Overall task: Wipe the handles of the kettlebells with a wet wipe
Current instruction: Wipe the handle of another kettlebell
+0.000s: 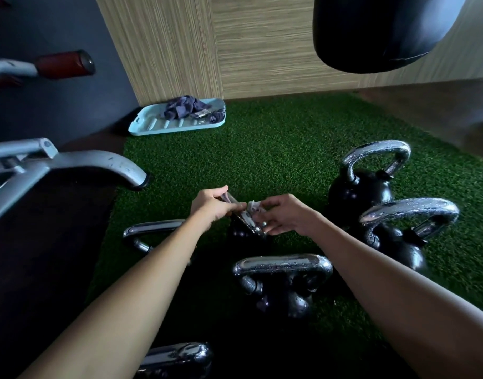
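At mid-frame, the left hand [210, 205] gripped a packet [245, 218] while the right hand [285, 214] pinched a white wipe [253, 205] at its mouth. Chrome-handled kettlebells [360, 192] stood around them on green turf [275, 138]; a blue tray [152, 127] lay upper left.

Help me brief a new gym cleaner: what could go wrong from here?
1. The wipe, pinched by the right hand, seems only partly out of the packet held in the left hand; it might tear or drag out extras.
2. The nearest kettlebell handle is beaded with droplets; one wipe may just smear it and leave it slippery.
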`<state>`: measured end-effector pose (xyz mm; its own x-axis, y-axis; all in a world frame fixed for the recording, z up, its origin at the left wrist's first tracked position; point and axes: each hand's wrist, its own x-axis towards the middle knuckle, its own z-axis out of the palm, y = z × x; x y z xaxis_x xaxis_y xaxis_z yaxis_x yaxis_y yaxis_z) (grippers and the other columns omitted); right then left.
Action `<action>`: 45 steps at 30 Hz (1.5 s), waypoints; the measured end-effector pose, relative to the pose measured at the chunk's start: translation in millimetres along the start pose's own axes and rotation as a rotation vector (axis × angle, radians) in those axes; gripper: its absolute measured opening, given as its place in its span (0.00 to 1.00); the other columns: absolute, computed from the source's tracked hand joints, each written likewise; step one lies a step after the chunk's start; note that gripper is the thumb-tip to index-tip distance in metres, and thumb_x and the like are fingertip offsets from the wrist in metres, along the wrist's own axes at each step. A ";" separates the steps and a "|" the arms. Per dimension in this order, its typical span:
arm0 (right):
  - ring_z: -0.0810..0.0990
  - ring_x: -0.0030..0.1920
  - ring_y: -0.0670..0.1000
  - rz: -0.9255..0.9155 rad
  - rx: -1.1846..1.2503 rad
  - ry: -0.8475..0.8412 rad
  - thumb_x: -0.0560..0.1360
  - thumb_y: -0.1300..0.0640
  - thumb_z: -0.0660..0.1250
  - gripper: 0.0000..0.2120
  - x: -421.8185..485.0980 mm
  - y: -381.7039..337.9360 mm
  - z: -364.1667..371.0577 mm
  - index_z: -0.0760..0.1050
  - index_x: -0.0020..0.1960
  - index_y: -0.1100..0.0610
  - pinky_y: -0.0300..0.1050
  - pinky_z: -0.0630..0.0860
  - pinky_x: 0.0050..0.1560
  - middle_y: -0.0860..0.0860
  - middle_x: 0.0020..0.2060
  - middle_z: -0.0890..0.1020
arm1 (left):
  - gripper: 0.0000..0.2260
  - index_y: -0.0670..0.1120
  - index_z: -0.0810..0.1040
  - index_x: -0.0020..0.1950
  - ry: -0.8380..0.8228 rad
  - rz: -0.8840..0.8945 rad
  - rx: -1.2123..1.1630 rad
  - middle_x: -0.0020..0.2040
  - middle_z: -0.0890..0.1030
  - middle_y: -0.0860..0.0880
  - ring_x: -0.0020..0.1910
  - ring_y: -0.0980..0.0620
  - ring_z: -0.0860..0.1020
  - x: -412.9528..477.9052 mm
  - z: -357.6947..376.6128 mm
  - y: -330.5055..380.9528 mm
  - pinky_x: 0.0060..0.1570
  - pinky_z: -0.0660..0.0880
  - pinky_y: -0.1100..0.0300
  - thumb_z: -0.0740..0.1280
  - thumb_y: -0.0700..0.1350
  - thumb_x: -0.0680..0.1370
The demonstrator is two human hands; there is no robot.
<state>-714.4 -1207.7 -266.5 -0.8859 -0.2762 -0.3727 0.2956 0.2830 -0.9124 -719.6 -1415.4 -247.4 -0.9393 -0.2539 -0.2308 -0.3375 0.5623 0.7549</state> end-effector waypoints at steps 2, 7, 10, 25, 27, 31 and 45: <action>0.86 0.38 0.52 0.013 0.003 -0.044 0.70 0.59 0.80 0.23 0.6 3.9 -0.5 0.78 0.63 0.55 0.56 0.84 0.53 0.54 0.43 0.88 | 0.48 0.56 0.67 0.78 -0.070 0.047 0.044 0.72 0.77 0.48 0.68 0.50 0.76 -1.3 -0.9 -5.0 0.58 0.70 0.63 0.82 0.62 0.62; 0.86 0.40 0.54 0.043 -0.014 -0.139 0.72 0.64 0.77 0.20 0.5 4.5 -6.9 0.78 0.62 0.56 0.54 0.85 0.50 0.57 0.45 0.88 | 0.51 0.50 0.63 0.81 -0.137 0.047 0.107 0.74 0.74 0.47 0.72 0.49 0.74 -0.4 -3.1 -1.0 0.67 0.68 0.59 0.83 0.60 0.63; 0.86 0.42 0.55 0.026 -0.067 -0.042 0.72 0.63 0.77 0.18 7.5 1.6 -11.1 0.80 0.60 0.55 0.54 0.85 0.50 0.57 0.47 0.88 | 0.50 0.49 0.62 0.81 -0.185 0.049 0.143 0.75 0.72 0.47 0.72 0.50 0.72 -0.7 -10.8 0.3 0.63 0.66 0.62 0.83 0.55 0.65; 0.80 0.32 0.47 -0.027 -0.343 0.432 0.77 0.60 0.72 0.06 102.9 -9.0 28.2 0.86 0.52 0.56 0.38 0.81 0.30 0.53 0.43 0.86 | 0.54 0.56 0.59 0.82 -0.363 0.223 0.220 0.77 0.70 0.46 0.42 0.56 0.84 11.6 -23.2 -13.1 0.46 0.78 0.64 0.82 0.58 0.61; 0.77 0.31 0.44 -0.036 -0.382 0.405 0.77 0.60 0.72 0.07 108.1 -6.4 25.5 0.86 0.54 0.55 0.35 0.74 0.25 0.51 0.44 0.85 | 0.54 0.56 0.59 0.82 -0.354 0.227 0.210 0.77 0.70 0.46 0.39 0.57 0.83 13.9 -22.4 -12.9 0.50 0.81 0.59 0.82 0.58 0.61; 0.77 0.35 0.43 -0.064 -0.431 0.348 0.77 0.59 0.71 0.08 106.7 -5.6 21.5 0.86 0.55 0.53 0.34 0.72 0.30 0.51 0.48 0.87 | 0.55 0.57 0.60 0.81 -0.357 0.248 0.213 0.76 0.71 0.48 0.37 0.63 0.79 15.8 -23.9 -14.1 0.40 0.76 0.73 0.81 0.62 0.58; 0.85 0.47 0.52 -0.277 -0.161 0.210 0.64 0.53 0.83 0.12 94.5 -3.3 16.1 0.86 0.46 0.44 0.55 0.84 0.52 0.48 0.46 0.87 | 0.59 0.57 0.61 0.81 -0.402 0.242 0.259 0.75 0.73 0.49 0.30 0.56 0.81 19.7 -26.4 1.7 0.36 0.76 0.58 0.79 0.66 0.53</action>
<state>-793.3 -1249.6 -301.5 -0.9833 -0.1725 -0.0579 -0.0101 0.3698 -0.9291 -737.1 -1440.3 -234.4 -0.9246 0.2001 -0.3241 -0.0646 0.7561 0.6512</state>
